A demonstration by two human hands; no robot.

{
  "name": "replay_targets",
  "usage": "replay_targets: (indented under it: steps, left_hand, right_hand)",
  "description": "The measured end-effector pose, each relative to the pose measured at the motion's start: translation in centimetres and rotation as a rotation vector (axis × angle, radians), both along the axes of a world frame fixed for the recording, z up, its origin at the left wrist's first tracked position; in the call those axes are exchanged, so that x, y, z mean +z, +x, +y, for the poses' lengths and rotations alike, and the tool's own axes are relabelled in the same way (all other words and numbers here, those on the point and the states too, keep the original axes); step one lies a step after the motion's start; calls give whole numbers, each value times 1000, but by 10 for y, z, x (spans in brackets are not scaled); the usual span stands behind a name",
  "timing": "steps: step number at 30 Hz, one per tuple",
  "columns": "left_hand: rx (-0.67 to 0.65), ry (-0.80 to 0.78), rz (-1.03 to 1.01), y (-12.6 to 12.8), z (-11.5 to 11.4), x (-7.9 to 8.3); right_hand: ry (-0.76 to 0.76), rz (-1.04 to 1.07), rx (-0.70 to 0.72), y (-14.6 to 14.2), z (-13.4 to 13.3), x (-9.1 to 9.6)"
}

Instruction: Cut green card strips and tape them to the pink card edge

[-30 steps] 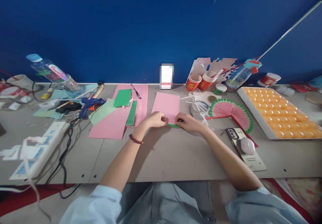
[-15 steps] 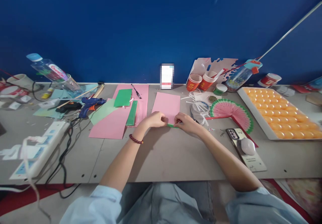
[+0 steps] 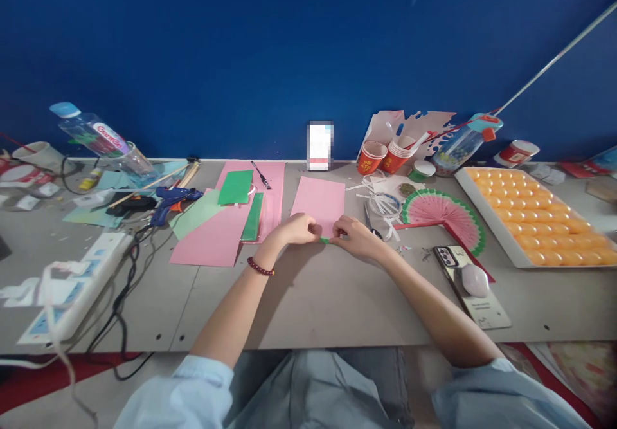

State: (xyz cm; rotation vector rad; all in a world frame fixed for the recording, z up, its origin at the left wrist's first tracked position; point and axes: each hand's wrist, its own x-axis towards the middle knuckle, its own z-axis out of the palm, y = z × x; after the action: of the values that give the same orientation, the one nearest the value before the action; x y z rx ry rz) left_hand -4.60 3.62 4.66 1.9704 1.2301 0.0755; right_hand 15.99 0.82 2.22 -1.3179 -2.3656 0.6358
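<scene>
Directly in front of me a pink sheet of paper [image 3: 319, 196] lies on the grey table, with a narrow green strip [image 3: 326, 240] along its near edge. My left hand [image 3: 301, 228] is closed, its fingers pinching the near left edge of the paper at the strip. At the near right edge, my right hand [image 3: 355, 236] pinches the same edge with bent fingers. Between the two hands a short piece of green shows. My fingers cover both near corners. Scissors [image 3: 372, 218] lie just beyond my right hand, partly hidden.
To the left lie pink sheets [image 3: 212, 239], green paper [image 3: 236, 188], a pen [image 3: 261, 175], a blue glue gun [image 3: 174, 201] and a power strip [image 3: 96, 284]. On the right are a watermelon-patterned paper fan [image 3: 446, 210], a phone [image 3: 482, 310], red paper cups [image 3: 372, 157] and a tray of orange balls [image 3: 518, 263].
My right hand has shifted very slightly along the green edge. My left hand and the pink paper stay where they were.
</scene>
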Motion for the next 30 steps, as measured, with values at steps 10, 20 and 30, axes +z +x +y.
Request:
replay_targets:
  steps: [10,20,30]
  left_hand:
    - [-10,3,-30,-1,1,-3]
    - [-10,-5,-81,-2,3,-5]
    - [-17,-44,-113,-4,6,-7]
  right_hand:
    - [24,7,3,-1,-1,0]
    - [50,-26,-14,-3,-2,-4]
    - [45,-70,-69,-6,-5,-2]
